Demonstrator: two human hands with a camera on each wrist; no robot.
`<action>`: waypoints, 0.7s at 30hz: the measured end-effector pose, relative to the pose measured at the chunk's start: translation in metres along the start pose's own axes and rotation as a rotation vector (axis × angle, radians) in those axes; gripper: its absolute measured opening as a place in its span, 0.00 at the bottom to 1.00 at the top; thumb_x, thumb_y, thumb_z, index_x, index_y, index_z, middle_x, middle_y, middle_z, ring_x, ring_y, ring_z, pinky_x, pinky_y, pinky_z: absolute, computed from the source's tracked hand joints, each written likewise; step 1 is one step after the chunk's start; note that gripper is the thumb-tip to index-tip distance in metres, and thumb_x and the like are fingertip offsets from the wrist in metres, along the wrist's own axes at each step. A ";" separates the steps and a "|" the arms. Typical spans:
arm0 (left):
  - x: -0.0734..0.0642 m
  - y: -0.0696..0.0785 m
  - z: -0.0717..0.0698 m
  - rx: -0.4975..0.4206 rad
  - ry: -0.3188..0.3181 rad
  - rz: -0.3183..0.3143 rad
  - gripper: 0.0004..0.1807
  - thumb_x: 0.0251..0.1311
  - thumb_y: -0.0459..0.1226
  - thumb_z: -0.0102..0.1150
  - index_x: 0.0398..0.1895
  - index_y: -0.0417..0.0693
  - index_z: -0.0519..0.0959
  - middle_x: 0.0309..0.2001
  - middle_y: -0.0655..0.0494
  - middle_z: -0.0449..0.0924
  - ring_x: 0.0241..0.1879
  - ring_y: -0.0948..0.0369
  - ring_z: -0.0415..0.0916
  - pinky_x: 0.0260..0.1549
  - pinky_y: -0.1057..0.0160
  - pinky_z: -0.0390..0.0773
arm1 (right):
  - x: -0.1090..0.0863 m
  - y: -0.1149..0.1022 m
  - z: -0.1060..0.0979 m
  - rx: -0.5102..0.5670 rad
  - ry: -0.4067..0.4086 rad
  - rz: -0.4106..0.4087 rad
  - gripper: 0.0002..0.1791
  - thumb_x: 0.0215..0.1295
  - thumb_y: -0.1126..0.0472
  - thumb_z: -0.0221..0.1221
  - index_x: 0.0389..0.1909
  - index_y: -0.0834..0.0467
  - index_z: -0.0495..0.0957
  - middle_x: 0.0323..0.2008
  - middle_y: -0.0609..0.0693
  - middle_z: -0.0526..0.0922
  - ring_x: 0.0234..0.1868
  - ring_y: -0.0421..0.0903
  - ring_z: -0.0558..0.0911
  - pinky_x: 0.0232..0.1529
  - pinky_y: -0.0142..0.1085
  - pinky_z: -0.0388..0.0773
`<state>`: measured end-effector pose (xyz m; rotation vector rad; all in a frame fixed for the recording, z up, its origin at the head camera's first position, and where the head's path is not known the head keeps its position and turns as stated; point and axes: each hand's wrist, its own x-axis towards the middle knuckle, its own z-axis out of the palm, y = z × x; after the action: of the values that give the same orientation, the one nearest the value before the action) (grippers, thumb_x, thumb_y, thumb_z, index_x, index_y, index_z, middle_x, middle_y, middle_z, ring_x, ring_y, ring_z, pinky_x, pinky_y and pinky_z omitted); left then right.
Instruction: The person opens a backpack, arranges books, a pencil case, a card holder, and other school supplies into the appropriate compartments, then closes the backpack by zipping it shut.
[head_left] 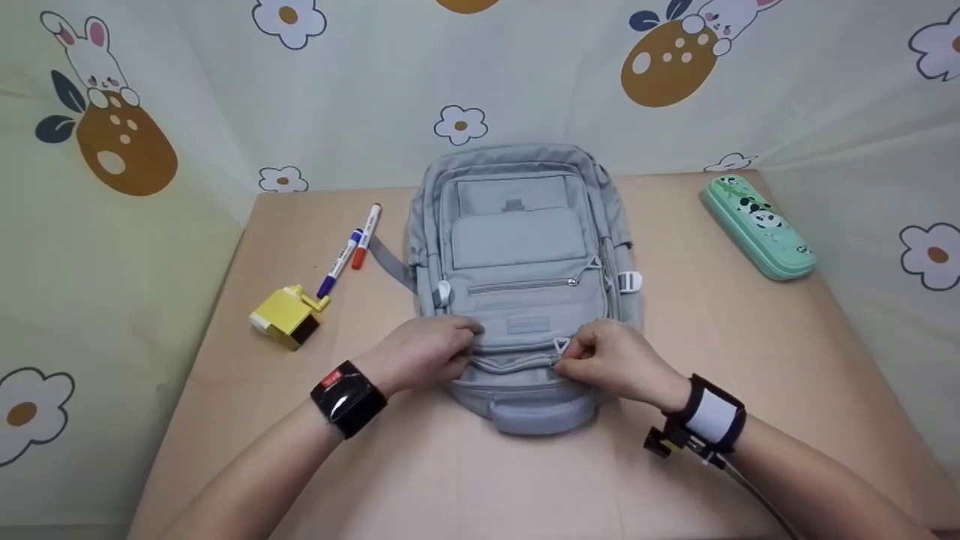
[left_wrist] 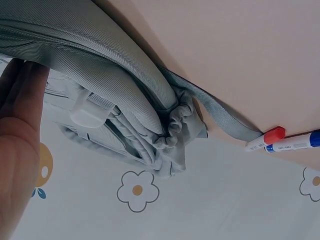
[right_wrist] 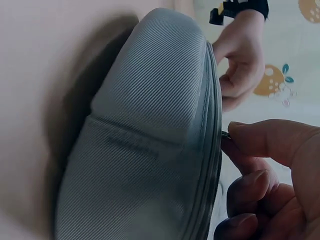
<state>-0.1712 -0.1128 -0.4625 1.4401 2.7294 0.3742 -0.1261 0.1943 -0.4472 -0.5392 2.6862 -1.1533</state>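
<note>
A grey backpack lies on its back on the table, its padded top handle toward me. My right hand pinches a small zipper pull between thumb and index finger, at the right end of the curved zipper near the handle. In the right wrist view that pull shows as a dark tip between the fingertips. Across the bag, my left hand holds the fabric at its left edge with curled fingers. The left wrist view shows its fingers against the bag, their tips partly hidden.
Left of the backpack lie a red-capped marker, a blue marker and a yellow block-like object with a small handle. A grey strap reaches toward the markers. A green panda pencil case lies at the far right.
</note>
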 end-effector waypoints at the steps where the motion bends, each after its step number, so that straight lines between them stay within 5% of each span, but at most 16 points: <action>1: 0.000 0.000 0.000 0.003 0.000 -0.001 0.08 0.59 0.31 0.63 0.41 0.45 0.84 0.55 0.51 0.82 0.45 0.58 0.81 0.45 0.60 0.82 | 0.003 -0.004 0.003 -0.021 0.002 -0.018 0.07 0.55 0.58 0.72 0.21 0.47 0.86 0.26 0.39 0.82 0.31 0.40 0.78 0.29 0.34 0.75; 13: 0.002 0.000 0.003 -0.001 0.008 0.003 0.07 0.59 0.32 0.64 0.40 0.45 0.84 0.53 0.52 0.83 0.46 0.57 0.82 0.46 0.60 0.82 | 0.024 -0.021 0.027 -0.217 -0.029 -0.160 0.05 0.53 0.54 0.74 0.24 0.43 0.87 0.22 0.31 0.77 0.30 0.37 0.73 0.33 0.36 0.70; 21: 0.000 -0.001 0.002 -0.017 0.019 0.001 0.05 0.58 0.30 0.63 0.35 0.46 0.80 0.46 0.55 0.82 0.38 0.60 0.78 0.39 0.62 0.81 | 0.017 0.011 -0.014 -0.254 -0.011 -0.289 0.06 0.57 0.53 0.74 0.33 0.45 0.87 0.31 0.34 0.81 0.36 0.38 0.76 0.39 0.37 0.73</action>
<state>-0.1721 -0.1130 -0.4643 1.4409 2.7341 0.4122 -0.1484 0.2039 -0.4461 -0.9972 2.8303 -0.8645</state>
